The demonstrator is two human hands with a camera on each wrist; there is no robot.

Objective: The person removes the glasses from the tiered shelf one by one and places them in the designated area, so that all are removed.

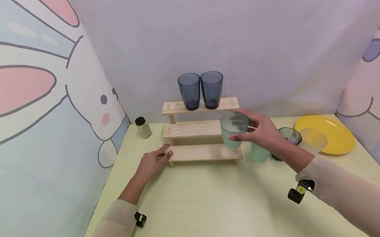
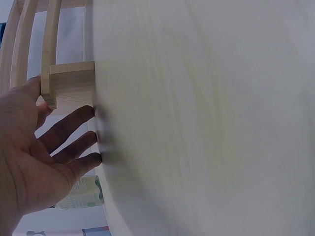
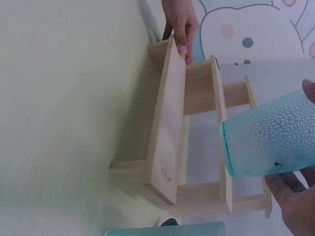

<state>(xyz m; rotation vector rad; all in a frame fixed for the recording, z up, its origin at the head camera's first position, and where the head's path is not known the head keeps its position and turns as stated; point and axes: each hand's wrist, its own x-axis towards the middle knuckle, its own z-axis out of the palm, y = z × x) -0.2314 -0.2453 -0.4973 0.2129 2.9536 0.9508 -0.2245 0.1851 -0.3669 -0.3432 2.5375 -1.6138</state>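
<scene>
A three-tier wooden shelf (image 1: 200, 153) stands on the table against the back wall. My left hand (image 1: 151, 163) pinches the left end of its lowest tier between thumb and forefinger, and in the left wrist view the other fingers (image 2: 74, 129) spread toward the tabletop. My right hand (image 1: 260, 129) grips a teal textured glass (image 1: 233, 129) from its right side, in front of the shelf's right end. That glass (image 3: 273, 135) appears tilted in the right wrist view, near the middle tier. Two dark blue glasses (image 1: 190, 92) stand side by side on the top tier.
Right of the shelf, another teal glass (image 1: 259, 153), a dark grey glass (image 1: 290, 136) and a frosted clear glass (image 1: 314, 140) stand partly behind my right arm. A yellow plate (image 1: 340, 135) lies beyond them. Left of the shelf is a small black-lidded jar (image 1: 143, 128).
</scene>
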